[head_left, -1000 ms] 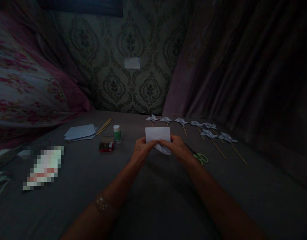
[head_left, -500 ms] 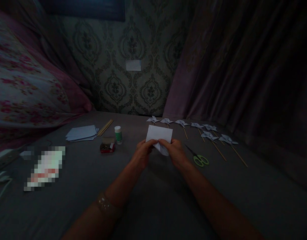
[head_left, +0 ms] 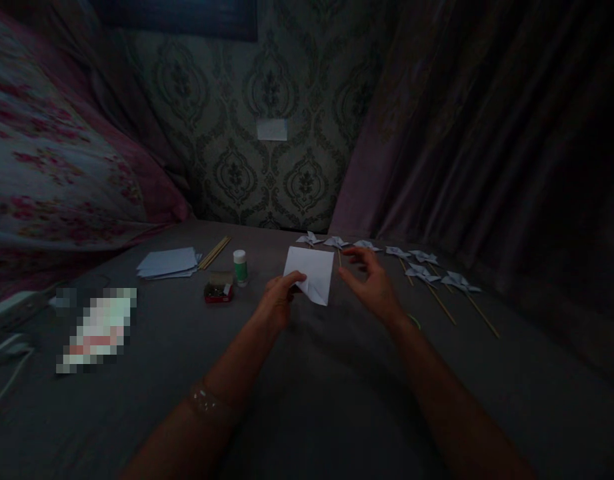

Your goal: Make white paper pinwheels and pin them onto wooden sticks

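My left hand (head_left: 278, 300) pinches the lower left edge of a white folded paper sheet (head_left: 311, 273) and holds it up over the grey bed surface (head_left: 307, 400). My right hand (head_left: 371, 283) hovers just right of the paper with its fingers spread, not touching it. Behind the hands lies a row of several white paper pinwheels on wooden sticks (head_left: 421, 263).
A stack of white paper (head_left: 167, 261) and wooden sticks (head_left: 215, 252) lie at the back left. A small green-labelled bottle (head_left: 240, 267) and an open red tin (head_left: 218, 291) stand left of my hands. Floral pillow (head_left: 51, 173) on the left, curtain (head_left: 487, 147) on the right.
My right hand has let go of the paper and moved right and slightly away, fingers opening. The left hand keeps the paper, now tilted. The green scissors are now hidden behind my right wrist.
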Tool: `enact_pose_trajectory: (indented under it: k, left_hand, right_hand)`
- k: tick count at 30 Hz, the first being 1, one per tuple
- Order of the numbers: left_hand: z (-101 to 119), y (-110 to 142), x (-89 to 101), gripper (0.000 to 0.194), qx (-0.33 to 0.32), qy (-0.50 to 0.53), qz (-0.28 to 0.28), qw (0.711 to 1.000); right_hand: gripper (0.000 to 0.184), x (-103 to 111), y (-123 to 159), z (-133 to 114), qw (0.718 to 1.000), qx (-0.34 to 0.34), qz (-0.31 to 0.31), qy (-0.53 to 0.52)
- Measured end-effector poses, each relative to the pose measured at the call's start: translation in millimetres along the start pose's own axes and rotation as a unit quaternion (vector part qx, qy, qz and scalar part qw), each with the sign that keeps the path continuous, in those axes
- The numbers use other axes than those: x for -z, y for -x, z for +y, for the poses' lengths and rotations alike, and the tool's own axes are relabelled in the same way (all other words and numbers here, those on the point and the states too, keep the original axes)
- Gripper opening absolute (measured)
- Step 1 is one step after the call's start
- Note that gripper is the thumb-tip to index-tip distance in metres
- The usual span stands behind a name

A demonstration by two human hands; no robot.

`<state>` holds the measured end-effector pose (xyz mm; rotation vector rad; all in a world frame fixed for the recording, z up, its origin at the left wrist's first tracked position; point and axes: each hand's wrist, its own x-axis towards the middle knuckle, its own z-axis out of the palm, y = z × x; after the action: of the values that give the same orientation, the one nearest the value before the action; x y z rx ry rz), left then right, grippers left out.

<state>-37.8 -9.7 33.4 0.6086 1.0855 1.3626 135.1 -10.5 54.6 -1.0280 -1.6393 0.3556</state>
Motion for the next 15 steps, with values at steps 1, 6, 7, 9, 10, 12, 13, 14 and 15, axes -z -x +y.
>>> enact_pose_trajectory:
  k: [1,6,7,9,10,12,13,14,15]
  left_hand:
    - [3.1,0.0,0.6,0.016,0.009,0.002,0.009,1.0]
    - [12.3,3.6,0.8,0.014,0.046,0.023,0.021,0.998]
    - [12.8,3.9,0.7,0.014,0.052,0.024,0.018,0.998]
    - [12.8,3.7,0.7,0.014,0.059,0.02,0.014,0.998]
    - [12.7,3.5,0.8,0.014,0.063,0.015,0.014,0.998]
    - [12.3,2.8,1.2,0.013,0.07,0.006,0.01,0.997]
    - [12.1,2.5,1.4,0.012,0.073,0.002,0.006,0.997]
    - [11.7,2.2,1.8,0.013,0.075,-0.001,0.0,0.997]
    - [11.1,1.7,2.3,0.014,0.074,0.0,-0.005,0.997]
  right_hand:
    - [0.027,5.8,-1.5,-1.3,0.997,0.065,-0.001,0.041]
    - [0.024,11.0,3.8,-9.0,0.946,0.242,-0.093,0.194]
    - [0.025,9.3,5.5,-9.5,0.937,0.257,-0.108,0.21]
    - [0.024,6.5,7.6,-9.5,0.925,0.274,-0.125,0.23]
    - [0.023,5.8,8.0,-9.2,0.922,0.277,-0.13,0.236]
    - [0.018,6.0,7.9,-8.8,0.918,0.28,-0.138,0.244]
    - [0.015,6.6,7.6,-8.9,0.917,0.28,-0.142,0.246]
    - [0.013,7.2,7.4,-9.3,0.916,0.281,-0.146,0.247]
    - [0.012,7.8,7.3,-10.0,0.915,0.281,-0.15,0.249]
